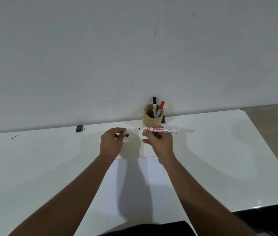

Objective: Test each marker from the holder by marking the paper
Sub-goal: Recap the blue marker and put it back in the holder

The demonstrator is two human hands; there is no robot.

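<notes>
Standing behind both raised hands, holder (pixel 152 116) keeps two markers (pixel 160 109).

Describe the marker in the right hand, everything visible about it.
The marker is a white-barrelled board marker with a red SNOWMAN label and dark lettering beneath. It is uncapped, with its small dark tip bare and pointing left. It lies roughly level, lifted above the white table, in front of the wooden holder. The right hand grips its tip half; the rear end sticks out rightward. The left hand pinches a blue cap, apart from the tip.
</notes>
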